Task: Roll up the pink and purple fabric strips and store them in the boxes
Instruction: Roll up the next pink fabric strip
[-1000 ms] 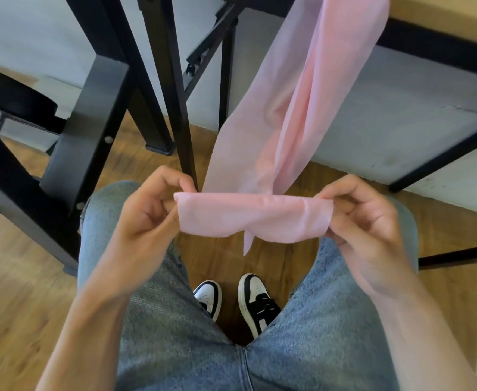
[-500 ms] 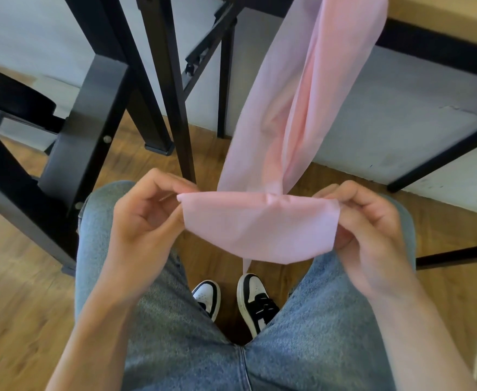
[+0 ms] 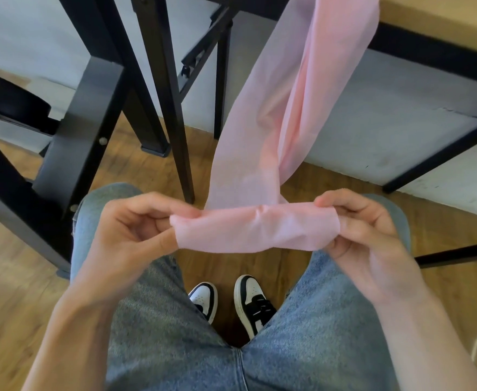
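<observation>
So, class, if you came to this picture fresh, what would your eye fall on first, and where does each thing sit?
First, the pink fabric strip: its near end is a short roll held across the middle of the view, while the rest climbs to the wooden table edge at upper right. The left hand and right hand pinch the roll's two ends above the knees. Below, between the jeans, black-and-white sneakers stand on the wooden floor.
</observation>
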`<state>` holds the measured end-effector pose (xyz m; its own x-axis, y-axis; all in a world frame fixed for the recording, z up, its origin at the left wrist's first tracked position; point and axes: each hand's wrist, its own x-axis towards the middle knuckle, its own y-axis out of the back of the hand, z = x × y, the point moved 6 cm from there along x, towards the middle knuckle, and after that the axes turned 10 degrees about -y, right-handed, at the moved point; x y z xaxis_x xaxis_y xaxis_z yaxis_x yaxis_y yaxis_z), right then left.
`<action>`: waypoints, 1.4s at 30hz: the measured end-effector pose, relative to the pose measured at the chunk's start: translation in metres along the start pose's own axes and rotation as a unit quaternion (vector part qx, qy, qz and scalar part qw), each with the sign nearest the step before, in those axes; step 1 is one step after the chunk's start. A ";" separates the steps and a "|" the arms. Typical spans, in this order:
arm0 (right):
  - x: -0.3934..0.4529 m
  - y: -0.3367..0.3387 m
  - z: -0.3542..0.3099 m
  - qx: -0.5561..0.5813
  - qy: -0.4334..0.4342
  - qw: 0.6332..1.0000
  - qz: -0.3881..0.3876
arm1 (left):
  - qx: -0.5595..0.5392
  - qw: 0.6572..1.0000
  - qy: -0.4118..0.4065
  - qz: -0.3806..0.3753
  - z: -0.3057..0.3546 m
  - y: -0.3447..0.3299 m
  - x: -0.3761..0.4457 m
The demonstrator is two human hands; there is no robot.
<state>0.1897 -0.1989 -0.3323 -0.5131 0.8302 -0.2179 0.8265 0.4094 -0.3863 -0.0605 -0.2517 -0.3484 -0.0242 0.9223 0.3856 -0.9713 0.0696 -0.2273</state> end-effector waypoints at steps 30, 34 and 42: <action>0.001 0.000 -0.002 -0.021 0.007 0.999 -0.032 | 0.033 0.999 -0.016 0.014 0.001 0.003 0.001; 0.000 -0.005 -0.008 -0.059 0.040 0.997 0.001 | 0.064 0.997 -0.014 0.028 0.002 0.005 0.002; -0.003 0.001 -0.015 -0.196 0.107 0.965 0.138 | 0.165 0.985 -0.033 0.029 0.002 0.001 0.005</action>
<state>0.1954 -0.1957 -0.3188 -0.2353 0.9702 -0.0572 0.9706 0.2376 0.0374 -0.0617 -0.2476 -0.3441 -0.0857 0.8940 0.4399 -0.9916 -0.1193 0.0491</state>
